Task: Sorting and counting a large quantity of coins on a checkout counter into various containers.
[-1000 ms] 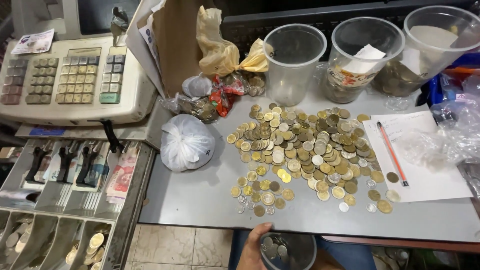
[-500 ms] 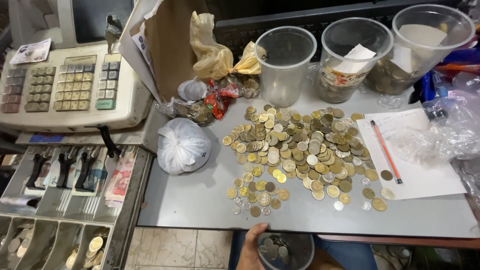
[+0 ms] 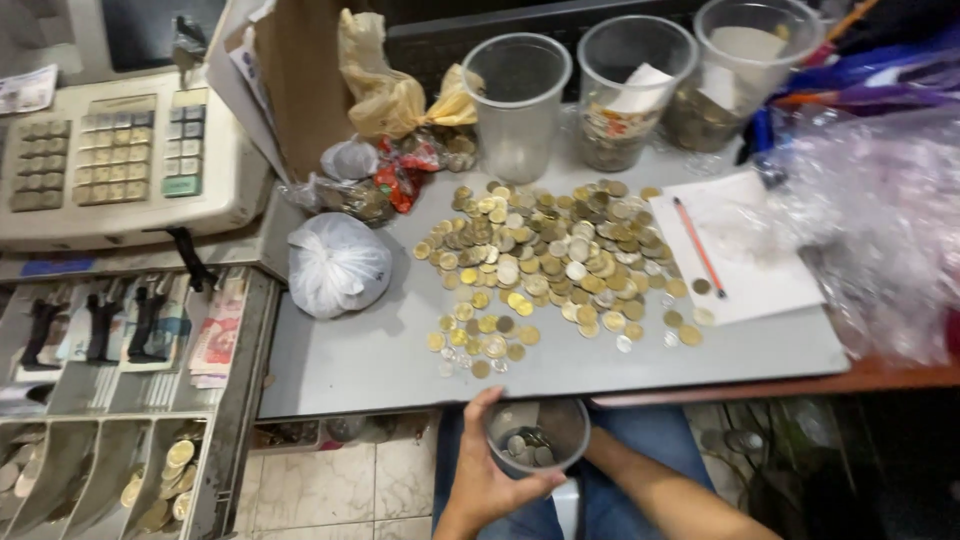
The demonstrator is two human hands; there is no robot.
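My left hand (image 3: 490, 480) has risen, its grip closed around the cup (image 3: 535, 435) below the desk's (image 3: 360, 360) front edge; the coins (image 3: 545, 260) are unmoved. My right grip is hidden.

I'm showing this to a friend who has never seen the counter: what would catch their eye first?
First the big heap of coins spread across the middle of the grey counter. Below its edge the left hand holds a plastic cup with a few coins in it; the right hand itself is hidden behind it. At left, the open cash drawer sits under the cash register.
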